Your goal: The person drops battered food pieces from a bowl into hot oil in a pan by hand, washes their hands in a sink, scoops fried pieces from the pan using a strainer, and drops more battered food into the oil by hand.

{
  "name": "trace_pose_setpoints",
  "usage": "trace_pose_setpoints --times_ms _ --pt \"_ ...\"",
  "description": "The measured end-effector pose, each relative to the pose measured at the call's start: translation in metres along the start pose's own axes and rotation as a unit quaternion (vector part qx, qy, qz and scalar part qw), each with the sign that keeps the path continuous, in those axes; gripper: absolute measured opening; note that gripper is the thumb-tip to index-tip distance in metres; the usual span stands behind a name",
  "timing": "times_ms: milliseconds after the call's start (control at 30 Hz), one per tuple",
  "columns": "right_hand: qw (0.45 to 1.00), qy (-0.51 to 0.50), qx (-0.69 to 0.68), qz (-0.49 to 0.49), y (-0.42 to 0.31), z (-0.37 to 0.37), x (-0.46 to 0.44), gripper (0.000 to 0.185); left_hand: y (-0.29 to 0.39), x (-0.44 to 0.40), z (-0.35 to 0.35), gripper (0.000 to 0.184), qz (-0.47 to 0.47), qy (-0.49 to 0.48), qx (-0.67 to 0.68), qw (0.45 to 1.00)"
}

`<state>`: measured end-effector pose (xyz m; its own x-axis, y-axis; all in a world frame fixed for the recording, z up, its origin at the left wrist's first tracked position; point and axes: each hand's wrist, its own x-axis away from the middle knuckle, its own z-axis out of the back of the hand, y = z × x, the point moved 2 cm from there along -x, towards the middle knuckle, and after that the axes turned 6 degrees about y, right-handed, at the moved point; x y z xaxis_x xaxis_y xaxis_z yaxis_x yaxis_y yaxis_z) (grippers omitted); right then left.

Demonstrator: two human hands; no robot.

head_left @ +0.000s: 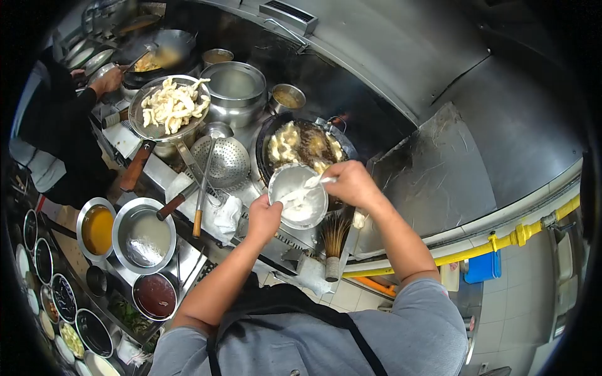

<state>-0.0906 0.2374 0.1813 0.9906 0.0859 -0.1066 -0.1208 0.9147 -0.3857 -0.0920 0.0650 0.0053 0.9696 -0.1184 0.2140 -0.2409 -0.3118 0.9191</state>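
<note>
My left hand [264, 220] is closed on the near-left rim of a metal bowl [321, 207], which tilts above the front of the wok. Thick white batter [301, 209] coats the inside of the bowl. Over the bowl's far-right side, my right hand [351, 183] is closed on a short batter-coated utensil [327, 180]; its exact kind does not show. A white battered piece [311, 182] is at the utensil's tip. Behind the bowl, pale battered pieces [285, 143] fry in bubbling oil in the black wok [263, 141].
A strainer [135, 116] of fried pieces rests left of a metal pot [233, 81]. A perforated ladle [221, 161] lies nearer. A bamboo brush [335, 241] stands by the stove edge. A co-worker's hand [111, 78] is at another wok. Sauce bowls [154, 296] stand at left.
</note>
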Motion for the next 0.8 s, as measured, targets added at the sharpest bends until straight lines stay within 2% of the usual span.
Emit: trace_pose_setpoints --times_ms 67,100,200,267,300,400,433,467,500,600,667,733,800 --pt "0.998 0.062 -0.014 -0.009 -0.001 0.017 -0.008 0.022 -0.011 -0.013 0.005 0.02 -0.012 0.013 -0.023 1.0" --pt "0.997 0.063 -0.031 -0.037 0.008 0.02 -0.016 0.02 -0.016 -0.019 0.009 0.02 -0.02 0.027 -0.046 0.998" --pt "0.998 0.067 -0.003 -0.011 0.03 0.017 -0.039 0.017 -0.014 -0.021 0.026 0.02 0.017 0.067 -0.035 0.997" --pt "1.0 0.021 -0.007 -0.007 0.061 -0.009 -0.058 0.022 -0.012 -0.017 0.034 0.02 0.025 0.085 0.001 0.996" --pt "0.999 -0.015 0.034 -0.023 0.057 -0.02 -0.064 0.023 -0.013 -0.015 0.038 0.019 0.029 0.092 0.005 0.995" --pt "0.984 -0.066 0.158 0.046 0.122 -0.09 -0.112 0.025 -0.011 -0.008 0.053 0.02 0.038 0.115 -0.028 0.992" --pt "0.982 -0.063 0.176 0.033 0.157 -0.114 -0.135 0.028 -0.011 -0.004 0.057 0.02 0.043 0.115 -0.063 0.99" --pt "0.994 -0.016 0.096 0.04 0.174 -0.12 -0.146 0.03 -0.012 0.001 0.06 0.02 0.048 0.125 -0.063 0.989" --pt "0.992 0.003 0.117 0.039 0.179 -0.116 -0.156 0.028 -0.011 0.004 0.061 0.02 0.045 0.128 -0.045 0.99" --pt "0.987 0.114 0.117 0.004 0.16 -0.084 -0.166 0.021 -0.011 0.008 0.063 0.016 0.029 0.133 -0.029 0.99" --pt "0.983 0.135 0.126 -0.003 0.11 -0.047 -0.141 0.017 -0.009 0.008 0.059 0.013 0.015 0.13 -0.025 0.991" --pt "0.994 0.059 0.081 0.034 0.047 -0.03 -0.098 0.017 -0.006 0.007 0.048 0.013 -0.001 0.092 0.006 0.996" --pt "0.991 -0.103 0.077 -0.022 0.004 -0.043 -0.055 0.026 -0.002 0.008 0.035 0.015 -0.001 0.071 -0.031 0.997"
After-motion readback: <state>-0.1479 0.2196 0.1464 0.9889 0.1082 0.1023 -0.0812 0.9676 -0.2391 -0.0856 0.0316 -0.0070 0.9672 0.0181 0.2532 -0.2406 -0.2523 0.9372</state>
